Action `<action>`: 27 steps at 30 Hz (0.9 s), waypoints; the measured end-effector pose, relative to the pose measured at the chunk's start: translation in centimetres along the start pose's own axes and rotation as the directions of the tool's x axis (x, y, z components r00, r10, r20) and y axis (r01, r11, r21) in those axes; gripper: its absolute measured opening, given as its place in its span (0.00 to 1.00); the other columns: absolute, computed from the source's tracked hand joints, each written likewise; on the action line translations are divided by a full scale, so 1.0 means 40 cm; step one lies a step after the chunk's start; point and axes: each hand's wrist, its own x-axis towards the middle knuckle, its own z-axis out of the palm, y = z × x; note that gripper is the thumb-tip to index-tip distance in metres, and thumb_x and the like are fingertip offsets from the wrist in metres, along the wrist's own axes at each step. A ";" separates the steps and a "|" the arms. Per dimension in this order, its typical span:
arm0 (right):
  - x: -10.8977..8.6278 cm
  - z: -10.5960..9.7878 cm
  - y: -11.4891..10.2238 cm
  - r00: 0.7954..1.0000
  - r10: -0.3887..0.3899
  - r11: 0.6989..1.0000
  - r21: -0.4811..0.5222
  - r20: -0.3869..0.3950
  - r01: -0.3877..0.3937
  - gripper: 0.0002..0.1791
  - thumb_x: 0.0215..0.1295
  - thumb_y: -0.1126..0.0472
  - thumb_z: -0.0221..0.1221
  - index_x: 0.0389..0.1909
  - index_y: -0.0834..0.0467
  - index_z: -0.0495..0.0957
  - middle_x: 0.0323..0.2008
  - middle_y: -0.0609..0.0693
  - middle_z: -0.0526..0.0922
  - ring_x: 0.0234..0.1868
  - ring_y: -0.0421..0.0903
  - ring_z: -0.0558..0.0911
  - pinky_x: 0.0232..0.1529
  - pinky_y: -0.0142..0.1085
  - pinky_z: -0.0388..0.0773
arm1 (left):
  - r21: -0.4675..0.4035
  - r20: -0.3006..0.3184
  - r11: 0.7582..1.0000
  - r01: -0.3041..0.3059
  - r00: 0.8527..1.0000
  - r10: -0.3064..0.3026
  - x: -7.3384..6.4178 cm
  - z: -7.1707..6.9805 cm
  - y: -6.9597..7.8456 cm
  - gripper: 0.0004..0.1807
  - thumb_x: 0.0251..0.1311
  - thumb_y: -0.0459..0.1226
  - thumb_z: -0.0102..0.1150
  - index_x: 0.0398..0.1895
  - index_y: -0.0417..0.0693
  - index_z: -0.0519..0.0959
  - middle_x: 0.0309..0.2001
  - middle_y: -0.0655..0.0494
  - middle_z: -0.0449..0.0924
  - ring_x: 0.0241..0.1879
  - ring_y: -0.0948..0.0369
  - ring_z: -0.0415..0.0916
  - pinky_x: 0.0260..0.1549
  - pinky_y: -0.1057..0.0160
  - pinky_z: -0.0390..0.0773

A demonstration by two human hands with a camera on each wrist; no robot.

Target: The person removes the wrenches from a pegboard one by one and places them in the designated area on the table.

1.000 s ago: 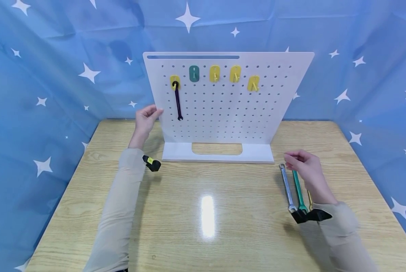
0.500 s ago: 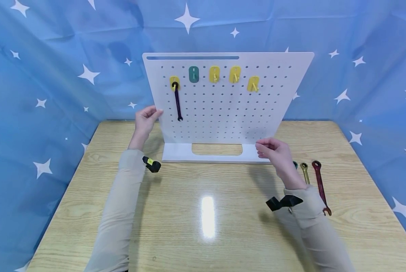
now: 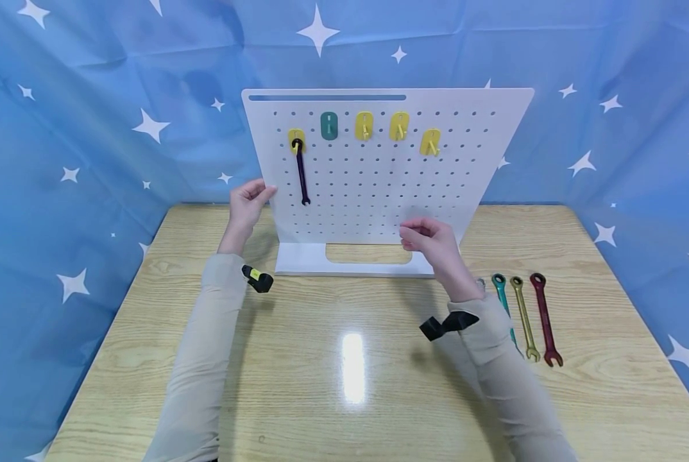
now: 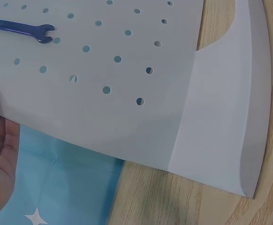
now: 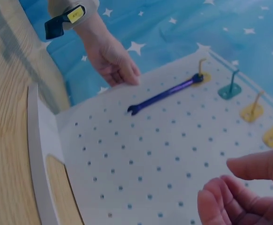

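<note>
My left hand pinches the left edge of a white pegboard between thumb and fingers; the left wrist view shows the thumb on its front face. A dark purple wrench hangs by its ring end from the leftmost yellow hook, its open jaw pointing down. My right hand hovers before the board's lower right part. In the right wrist view that hand's thumb stands apart from its loosely bent fingers, with nothing between them.
On the table's right lie a green wrench, a gold wrench, a red wrench and a silver one mostly hidden by my sleeve. A green hook and three yellow hooks stand bare on the board. A blue starry cloth hangs behind.
My right hand has moved left and slightly up, from above the wrenches to the front of the pegboard, uncovering most of them. My left hand and the hanging wrench have stayed still.
</note>
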 end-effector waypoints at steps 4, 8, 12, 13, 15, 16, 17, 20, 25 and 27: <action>0.020 0.034 -0.011 1.000 -0.007 1.000 0.031 0.025 0.006 0.16 0.64 0.63 0.59 0.47 0.71 0.73 0.29 0.45 0.78 0.31 0.39 0.79 0.37 0.30 0.78 | -0.003 -0.005 1.000 0.020 1.000 -0.020 0.019 -0.005 -0.033 0.10 0.58 0.31 0.62 0.41 0.34 0.81 0.24 0.68 0.80 0.28 0.67 0.71 0.31 0.70 0.70; 0.039 0.068 -0.025 0.999 -0.012 0.999 0.047 0.047 0.010 0.18 0.64 0.63 0.59 0.50 0.72 0.72 0.32 0.45 0.79 0.34 0.40 0.80 0.40 0.33 0.78 | 0.000 -0.014 0.999 0.042 0.999 -0.042 0.028 -0.007 -0.046 0.08 0.57 0.34 0.64 0.40 0.41 0.83 0.24 0.68 0.80 0.29 0.66 0.72 0.34 0.68 0.71; 0.056 0.104 -0.037 0.997 -0.034 0.998 0.055 0.068 0.031 0.20 0.64 0.63 0.58 0.52 0.72 0.71 0.35 0.46 0.78 0.36 0.41 0.80 0.42 0.34 0.78 | 0.005 -0.019 0.999 0.042 0.999 -0.042 0.031 -0.006 -0.049 0.06 0.56 0.34 0.64 0.37 0.45 0.84 0.24 0.67 0.80 0.29 0.66 0.71 0.34 0.66 0.70; 0.061 0.113 -0.040 0.997 -0.041 0.998 0.060 0.072 0.037 0.20 0.64 0.64 0.58 0.52 0.72 0.71 0.35 0.47 0.78 0.36 0.41 0.80 0.43 0.34 0.78 | 0.005 -0.019 0.999 0.040 0.999 -0.040 0.032 -0.006 -0.050 0.05 0.56 0.34 0.64 0.36 0.46 0.84 0.24 0.67 0.80 0.28 0.66 0.71 0.34 0.66 0.70; 0.068 0.133 -0.045 0.996 -0.048 0.996 0.076 0.079 0.042 0.19 0.64 0.64 0.58 0.52 0.71 0.72 0.36 0.48 0.78 0.37 0.41 0.80 0.43 0.35 0.78 | 0.000 -0.019 0.999 0.038 0.999 -0.038 0.033 -0.007 -0.052 0.05 0.57 0.33 0.64 0.36 0.45 0.84 0.24 0.67 0.80 0.28 0.66 0.71 0.33 0.66 0.69; 0.071 0.142 -0.048 0.995 -0.051 0.996 0.083 0.081 0.044 0.19 0.64 0.65 0.58 0.52 0.71 0.72 0.36 0.48 0.78 0.37 0.41 0.79 0.44 0.36 0.78 | -0.001 -0.020 0.999 0.037 0.999 -0.037 0.034 -0.007 -0.053 0.04 0.57 0.32 0.63 0.36 0.44 0.84 0.23 0.67 0.80 0.28 0.66 0.71 0.33 0.66 0.69; 0.075 0.152 -0.050 0.995 -0.049 0.995 0.090 0.083 0.041 0.19 0.64 0.65 0.58 0.52 0.70 0.73 0.37 0.48 0.79 0.37 0.41 0.79 0.44 0.36 0.78 | 0.001 -0.019 0.999 0.036 0.999 -0.036 0.035 -0.007 -0.053 0.04 0.57 0.32 0.63 0.36 0.44 0.84 0.23 0.67 0.79 0.28 0.66 0.71 0.33 0.66 0.69; 0.087 0.181 -0.055 0.996 -0.038 0.994 0.108 0.084 0.028 0.19 0.63 0.64 0.59 0.53 0.69 0.73 0.39 0.49 0.78 0.39 0.41 0.78 0.46 0.37 0.77 | 0.002 -0.018 0.999 0.036 0.999 -0.036 0.035 -0.006 -0.054 0.05 0.57 0.31 0.62 0.36 0.42 0.83 0.23 0.67 0.79 0.28 0.66 0.71 0.33 0.66 0.69; 0.107 0.232 -0.064 0.996 -0.044 0.991 0.133 0.078 0.034 0.19 0.63 0.66 0.59 0.54 0.68 0.73 0.44 0.55 0.79 0.43 0.42 0.78 0.47 0.37 0.77 | 0.004 -0.028 1.000 0.028 0.999 -0.028 0.032 -0.004 -0.051 0.05 0.56 0.32 0.64 0.36 0.43 0.84 0.23 0.67 0.79 0.27 0.66 0.70 0.33 0.66 0.69; 0.115 0.254 -0.069 0.996 -0.052 0.989 0.140 0.068 0.042 0.18 0.63 0.66 0.59 0.54 0.67 0.74 0.46 0.57 0.79 0.44 0.43 0.78 0.47 0.37 0.77 | 0.003 -0.035 1.000 0.020 0.999 -0.020 0.030 -0.004 -0.051 0.04 0.56 0.33 0.64 0.35 0.45 0.84 0.23 0.67 0.79 0.27 0.66 0.70 0.33 0.66 0.69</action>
